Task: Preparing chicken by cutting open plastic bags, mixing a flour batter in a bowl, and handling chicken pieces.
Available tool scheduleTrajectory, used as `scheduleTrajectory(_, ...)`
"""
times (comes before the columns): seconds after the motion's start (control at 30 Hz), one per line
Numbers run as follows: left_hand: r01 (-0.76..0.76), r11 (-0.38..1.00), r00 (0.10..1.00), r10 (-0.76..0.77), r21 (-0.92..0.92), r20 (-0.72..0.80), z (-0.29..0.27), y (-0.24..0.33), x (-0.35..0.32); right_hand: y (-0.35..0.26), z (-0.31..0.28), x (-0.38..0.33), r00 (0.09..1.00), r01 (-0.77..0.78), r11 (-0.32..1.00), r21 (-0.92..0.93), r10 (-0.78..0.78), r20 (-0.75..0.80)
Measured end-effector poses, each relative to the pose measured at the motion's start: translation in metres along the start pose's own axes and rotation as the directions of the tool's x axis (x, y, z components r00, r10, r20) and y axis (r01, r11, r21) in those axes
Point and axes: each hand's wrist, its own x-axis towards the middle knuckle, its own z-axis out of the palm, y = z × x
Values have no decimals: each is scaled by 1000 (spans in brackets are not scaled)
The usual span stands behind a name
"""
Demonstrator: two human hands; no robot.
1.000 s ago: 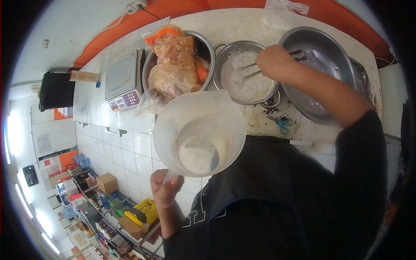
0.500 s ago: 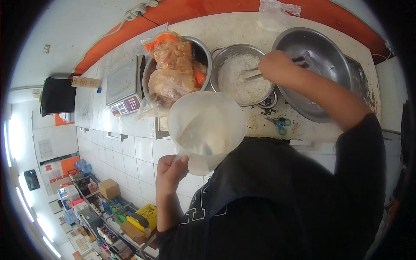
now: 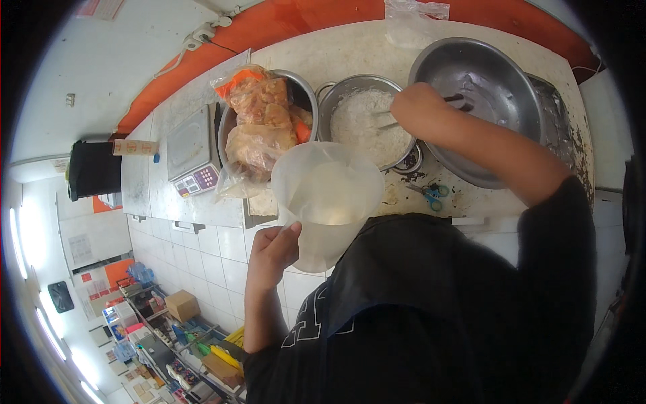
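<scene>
My left hand point(image 3: 274, 252) is wrapped round the handle of a translucent plastic jug point(image 3: 319, 250), held up in front of the counter. Some pale liquid seems to lie inside the jug. My right hand point(image 3: 420, 111) grips metal tongs point(image 3: 385, 124), whose silver arms reach down into white flour point(image 3: 360, 138). The flour fills much of a steel pot point(image 3: 324, 114) with loop handles. Left of the pot, a metal bowl point(image 3: 308, 87) holds clear bags of marinated meat pieces point(image 3: 259, 101). A large grey basin point(image 3: 498, 87) sits under and beyond my right forearm.
Blue-handled scissors point(image 3: 434, 192) lie near the counter's front edge. A weighing scale point(image 3: 192, 151) stands left of the meat bowl. At the back is a clear plastic bag point(image 3: 414, 27). Crowded shelves point(image 3: 168, 343) stand to the lower left, across a tiled floor.
The jug has shifted slightly right, its mouth tipped a little differently. My right hand with the tongs remains over the flour pot. The whole view has turned slightly.
</scene>
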Motion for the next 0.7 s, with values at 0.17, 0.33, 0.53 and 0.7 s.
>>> scheduleTrajectory(0.17,52,999,999,-52,-4,15,3,11,9,-13,-28,-23,987,129,991,32,-132,95)
scheduleTrajectory(0.33,56,987,998,-61,151,26,11,26,14,-3,-8,2,984,162,982,101,-153,-94)
scheduleTrajectory(0.53,89,968,995,-98,233,27,12,32,19,8,-11,-3,991,80,985,151,-62,-116)
scheduleTrajectory(0.7,111,967,993,-118,230,15,16,39,20,12,-27,-14,999,4,988,151,-11,46)
